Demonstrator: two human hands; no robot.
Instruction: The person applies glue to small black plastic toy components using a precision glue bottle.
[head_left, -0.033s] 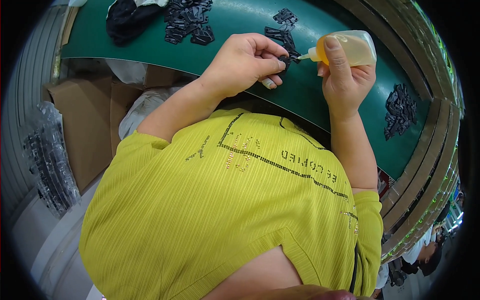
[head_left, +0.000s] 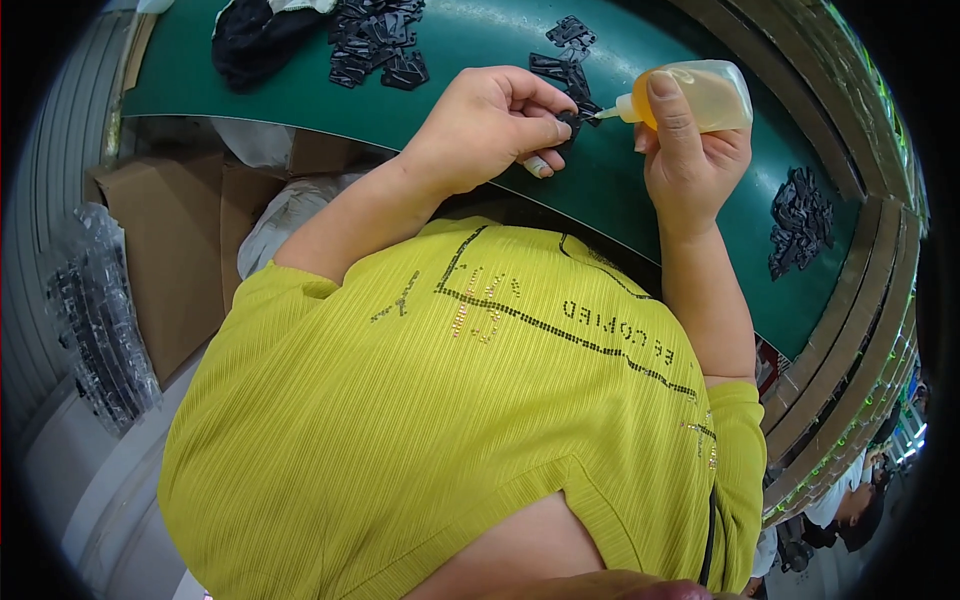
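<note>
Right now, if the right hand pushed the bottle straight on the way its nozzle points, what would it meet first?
The right hand aims the bottle leftward, so its nozzle would first meet the small black part pinched in the left hand. The tip looks almost touching it, though depth is unclear.

I have one view only: a wide fisheye worn on the head, looking steeply down over the yellow ribbed shirt [head_left: 420, 420] toward the curved green worktop [head_left: 480, 40] at the top of frame. Close range; straight edges bow near the dark rim.
</note>
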